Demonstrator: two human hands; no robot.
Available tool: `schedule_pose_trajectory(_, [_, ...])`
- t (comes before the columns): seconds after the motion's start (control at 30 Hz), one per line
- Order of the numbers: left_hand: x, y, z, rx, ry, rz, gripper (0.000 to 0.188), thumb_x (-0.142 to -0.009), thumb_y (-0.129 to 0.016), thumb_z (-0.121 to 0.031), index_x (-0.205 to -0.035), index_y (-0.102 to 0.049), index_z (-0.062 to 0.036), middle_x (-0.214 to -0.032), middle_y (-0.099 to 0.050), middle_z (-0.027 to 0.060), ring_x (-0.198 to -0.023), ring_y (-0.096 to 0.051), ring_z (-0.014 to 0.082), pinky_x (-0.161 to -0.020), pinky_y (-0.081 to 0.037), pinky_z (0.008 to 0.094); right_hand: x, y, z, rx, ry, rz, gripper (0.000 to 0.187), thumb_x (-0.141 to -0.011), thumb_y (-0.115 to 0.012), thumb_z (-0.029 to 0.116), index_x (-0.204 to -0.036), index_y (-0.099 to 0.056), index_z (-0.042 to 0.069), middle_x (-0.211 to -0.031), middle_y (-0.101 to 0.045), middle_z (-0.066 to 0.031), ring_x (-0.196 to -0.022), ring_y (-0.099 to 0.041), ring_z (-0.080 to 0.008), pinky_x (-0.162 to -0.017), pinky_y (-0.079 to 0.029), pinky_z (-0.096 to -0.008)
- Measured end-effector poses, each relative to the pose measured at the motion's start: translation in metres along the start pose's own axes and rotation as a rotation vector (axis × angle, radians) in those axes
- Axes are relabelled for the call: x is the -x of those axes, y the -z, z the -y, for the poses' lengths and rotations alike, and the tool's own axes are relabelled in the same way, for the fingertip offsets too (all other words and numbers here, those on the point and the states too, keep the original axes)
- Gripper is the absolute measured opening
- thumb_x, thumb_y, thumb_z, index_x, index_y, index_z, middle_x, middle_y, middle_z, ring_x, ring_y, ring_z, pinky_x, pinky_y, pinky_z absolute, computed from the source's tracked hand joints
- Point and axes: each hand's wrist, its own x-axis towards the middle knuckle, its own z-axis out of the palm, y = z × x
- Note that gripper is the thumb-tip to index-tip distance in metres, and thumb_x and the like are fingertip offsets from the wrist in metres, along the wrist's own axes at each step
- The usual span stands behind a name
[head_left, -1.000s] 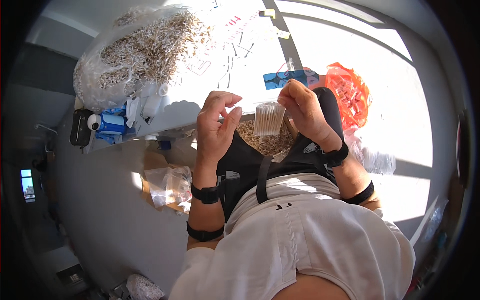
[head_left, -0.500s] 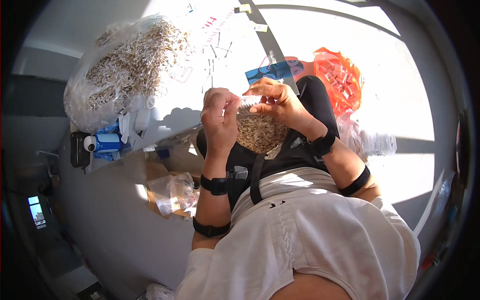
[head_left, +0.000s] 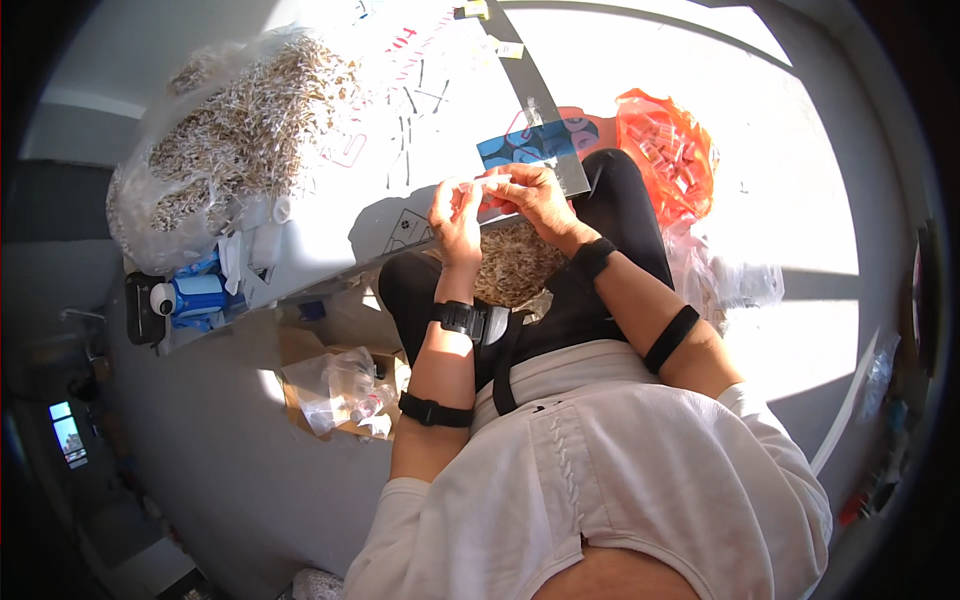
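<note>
My left hand (head_left: 457, 222) and my right hand (head_left: 538, 203) meet above my lap at the near edge of the table. Both have their fingertips pinched on a small pale packet (head_left: 492, 182), mostly covered by the fingers, so its exact kind cannot be made out. Just below the hands, between my thighs, is a heap of small tan-and-white pieces (head_left: 515, 262). A flat blue patterned sheet (head_left: 525, 146) lies beyond my right hand at the table's corner.
A large clear bag (head_left: 135, 200) of similar tan-and-white pieces sits on the table (head_left: 330, 240) at left. Near it are a blue-and-white bottle (head_left: 198, 295) and a black case (head_left: 143, 308). An orange bag (head_left: 690, 125) of small packs is at right, a cardboard box (head_left: 297, 350) below left.
My hands have turned and drawn close together around the pale packet, which now shows less. The left forearm has shifted right. The whole view has moved a little.
</note>
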Motion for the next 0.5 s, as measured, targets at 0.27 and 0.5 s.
schedule_pose_trajectory(0.27, [0.0, 0.0, 0.001, 0.181, 0.105, 0.004, 0.014, -0.092, -0.06, -0.001, -0.104, -0.062, 0.006, -0.098, -0.068, 0.0146, -0.087, -0.067, 0.022, -0.08, -0.058, 0.0353, -0.001, 0.001, -0.009, 0.044, 0.104, -0.017, 0.02, -0.091, -0.068, 0.014, -0.107, -0.067, 0.001, -0.088, -0.069, -0.0019, -0.08, -0.065, -0.0078, -0.068, -0.048, -0.021])
schedule_pose_trajectory(0.5, [0.003, 0.002, 0.012, 0.18, 0.134, -0.028, 0.018, -0.09, -0.06, 0.001, -0.108, -0.061, 0.0043, -0.104, -0.064, 0.0086, -0.093, -0.064, 0.0175, -0.083, -0.055, 0.0311, 0.002, 0.0, -0.005, -0.075, 0.081, -0.021, 0.018, -0.089, -0.07, 0.012, -0.105, -0.068, 0.003, -0.091, -0.069, -0.0023, -0.08, -0.064, -0.0092, -0.07, -0.049, -0.0225])
